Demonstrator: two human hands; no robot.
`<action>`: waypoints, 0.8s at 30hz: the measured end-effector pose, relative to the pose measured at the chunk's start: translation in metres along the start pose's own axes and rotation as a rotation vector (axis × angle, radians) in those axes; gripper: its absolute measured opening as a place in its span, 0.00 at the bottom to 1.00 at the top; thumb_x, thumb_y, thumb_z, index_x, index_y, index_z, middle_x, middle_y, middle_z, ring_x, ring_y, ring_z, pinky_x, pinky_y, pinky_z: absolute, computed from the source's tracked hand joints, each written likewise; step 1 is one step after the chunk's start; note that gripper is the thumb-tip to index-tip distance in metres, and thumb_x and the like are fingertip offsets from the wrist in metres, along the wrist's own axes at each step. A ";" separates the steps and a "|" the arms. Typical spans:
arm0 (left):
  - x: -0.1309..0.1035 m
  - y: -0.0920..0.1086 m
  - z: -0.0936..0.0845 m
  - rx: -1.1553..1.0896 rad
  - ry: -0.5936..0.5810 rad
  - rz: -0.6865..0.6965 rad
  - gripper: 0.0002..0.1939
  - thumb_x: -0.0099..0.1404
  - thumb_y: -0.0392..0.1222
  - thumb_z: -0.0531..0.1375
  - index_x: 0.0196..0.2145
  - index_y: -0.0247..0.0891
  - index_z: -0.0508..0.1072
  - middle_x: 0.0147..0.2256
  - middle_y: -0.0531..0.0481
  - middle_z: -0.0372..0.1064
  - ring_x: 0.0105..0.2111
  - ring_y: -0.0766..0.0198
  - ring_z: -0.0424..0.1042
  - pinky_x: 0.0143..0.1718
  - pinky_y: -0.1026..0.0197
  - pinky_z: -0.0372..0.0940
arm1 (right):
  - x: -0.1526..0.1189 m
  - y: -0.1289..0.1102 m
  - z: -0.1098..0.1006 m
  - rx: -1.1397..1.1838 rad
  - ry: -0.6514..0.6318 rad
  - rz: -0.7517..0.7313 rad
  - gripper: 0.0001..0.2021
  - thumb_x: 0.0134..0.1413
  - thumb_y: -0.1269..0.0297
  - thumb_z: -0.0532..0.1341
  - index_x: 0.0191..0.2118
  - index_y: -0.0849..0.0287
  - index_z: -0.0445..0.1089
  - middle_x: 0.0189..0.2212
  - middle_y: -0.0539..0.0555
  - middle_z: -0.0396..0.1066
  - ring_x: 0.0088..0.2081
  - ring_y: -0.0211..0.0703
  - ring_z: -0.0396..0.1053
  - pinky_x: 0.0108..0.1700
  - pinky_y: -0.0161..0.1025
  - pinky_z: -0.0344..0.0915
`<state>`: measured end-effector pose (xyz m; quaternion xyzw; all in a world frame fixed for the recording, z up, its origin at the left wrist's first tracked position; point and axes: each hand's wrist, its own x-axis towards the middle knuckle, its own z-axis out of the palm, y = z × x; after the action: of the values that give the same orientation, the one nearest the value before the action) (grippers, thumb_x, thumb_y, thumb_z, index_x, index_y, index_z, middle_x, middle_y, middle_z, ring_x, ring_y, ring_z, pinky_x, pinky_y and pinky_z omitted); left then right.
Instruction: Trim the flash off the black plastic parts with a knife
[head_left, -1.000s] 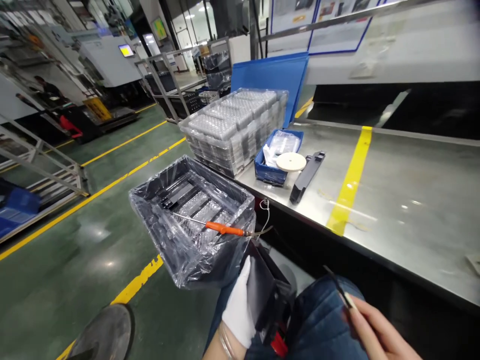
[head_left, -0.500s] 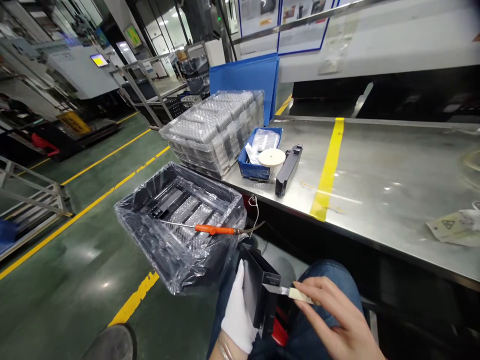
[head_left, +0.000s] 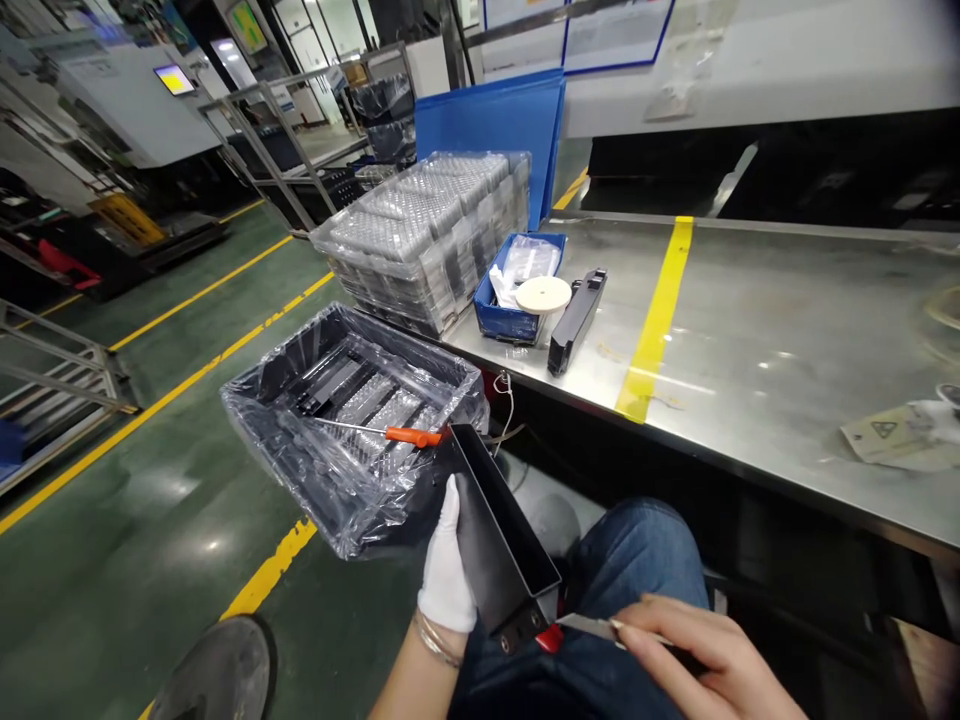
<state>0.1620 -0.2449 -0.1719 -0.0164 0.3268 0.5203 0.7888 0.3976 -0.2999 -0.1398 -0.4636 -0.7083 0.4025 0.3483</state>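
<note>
My left hand (head_left: 448, 575), in a white glove, grips a long black hollow housing (head_left: 491, 560) by its side. The housing is tilted over my lap, its open channel facing up and its near end block toward me. My bare right hand (head_left: 686, 650) pinches a small knife (head_left: 589, 626) with a flat metal blade. The blade tip is close to the housing's near end; whether it touches cannot be made out. The knife's handle is mostly hidden by my fingers. A red object (head_left: 550, 638) shows below the housing, partly covered.
A plastic-lined black crate (head_left: 352, 530) holds dark parts, with an orange-handled air gun (head_left: 412, 437) across it. On the metal bench (head_left: 765, 330) are stacked clear trays (head_left: 420, 220), a blue bin (head_left: 499, 322), a cream disc (head_left: 543, 294) and another black housing (head_left: 577, 325).
My left hand has turned the housing so its open channel shows and its end faces me. My right hand has lowered with the knife. The view has shifted slightly.
</note>
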 end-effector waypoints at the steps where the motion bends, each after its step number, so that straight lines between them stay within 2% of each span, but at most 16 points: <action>1: -0.001 0.000 0.000 -0.033 0.006 -0.032 0.26 0.67 0.59 0.62 0.55 0.40 0.76 0.55 0.46 0.75 0.57 0.51 0.71 0.62 0.50 0.66 | 0.000 0.000 0.003 0.011 -0.035 0.015 0.16 0.68 0.57 0.57 0.32 0.53 0.78 0.26 0.49 0.77 0.27 0.36 0.76 0.31 0.26 0.70; 4: -0.004 0.002 0.002 -0.163 0.084 -0.117 0.25 0.67 0.58 0.62 0.52 0.37 0.78 0.50 0.45 0.78 0.50 0.54 0.77 0.57 0.54 0.70 | -0.001 0.002 0.006 0.011 -0.106 0.035 0.15 0.68 0.57 0.57 0.31 0.53 0.77 0.26 0.48 0.77 0.27 0.35 0.75 0.32 0.28 0.69; 7: -0.007 0.005 0.006 -0.196 0.175 -0.119 0.23 0.70 0.57 0.59 0.46 0.34 0.80 0.46 0.44 0.80 0.44 0.55 0.79 0.50 0.55 0.73 | -0.001 -0.001 0.004 0.017 -0.209 0.028 0.17 0.69 0.56 0.57 0.29 0.54 0.75 0.24 0.47 0.75 0.26 0.34 0.74 0.31 0.28 0.67; 10: -0.007 0.006 0.010 -0.176 0.229 -0.105 0.23 0.72 0.57 0.55 0.42 0.34 0.81 0.40 0.43 0.81 0.38 0.56 0.81 0.45 0.55 0.75 | 0.001 -0.004 0.003 0.027 -0.183 0.041 0.17 0.69 0.56 0.57 0.30 0.54 0.75 0.24 0.47 0.76 0.26 0.34 0.74 0.32 0.28 0.67; 12: -0.007 0.006 0.011 -0.202 0.223 -0.110 0.23 0.73 0.56 0.55 0.38 0.34 0.81 0.36 0.45 0.81 0.35 0.58 0.81 0.45 0.57 0.75 | 0.001 -0.006 0.005 0.028 -0.159 0.044 0.18 0.69 0.56 0.57 0.29 0.54 0.75 0.24 0.48 0.76 0.26 0.35 0.74 0.32 0.29 0.67; 16: -0.008 0.005 0.010 -0.199 0.199 -0.121 0.27 0.73 0.59 0.53 0.40 0.33 0.81 0.38 0.43 0.81 0.37 0.56 0.81 0.44 0.55 0.75 | 0.002 -0.006 0.005 0.041 -0.271 0.019 0.19 0.68 0.53 0.58 0.28 0.54 0.76 0.22 0.49 0.75 0.25 0.36 0.73 0.30 0.29 0.67; 18: -0.009 0.005 0.009 -0.176 0.243 -0.101 0.27 0.73 0.59 0.52 0.40 0.33 0.81 0.37 0.43 0.81 0.37 0.56 0.81 0.41 0.56 0.75 | 0.004 -0.005 0.002 0.048 -0.221 0.053 0.20 0.67 0.51 0.58 0.27 0.54 0.76 0.23 0.49 0.76 0.25 0.36 0.74 0.30 0.27 0.68; 21: -0.010 0.003 0.009 -0.173 0.275 -0.087 0.27 0.75 0.56 0.51 0.37 0.33 0.81 0.35 0.45 0.81 0.34 0.59 0.81 0.42 0.59 0.75 | 0.010 -0.002 -0.002 0.047 -0.074 0.121 0.20 0.67 0.50 0.57 0.28 0.53 0.76 0.23 0.48 0.76 0.25 0.36 0.74 0.30 0.24 0.68; 24: -0.009 0.002 0.011 -0.154 0.242 -0.096 0.28 0.75 0.57 0.50 0.35 0.33 0.82 0.33 0.46 0.81 0.31 0.61 0.80 0.43 0.60 0.75 | 0.010 0.001 -0.002 0.061 -0.070 0.168 0.18 0.67 0.51 0.57 0.32 0.53 0.78 0.26 0.48 0.77 0.28 0.36 0.75 0.33 0.24 0.68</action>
<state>0.1634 -0.2471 -0.1571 -0.1548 0.3774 0.4998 0.7640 0.3963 -0.2900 -0.1385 -0.4961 -0.6661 0.4678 0.3022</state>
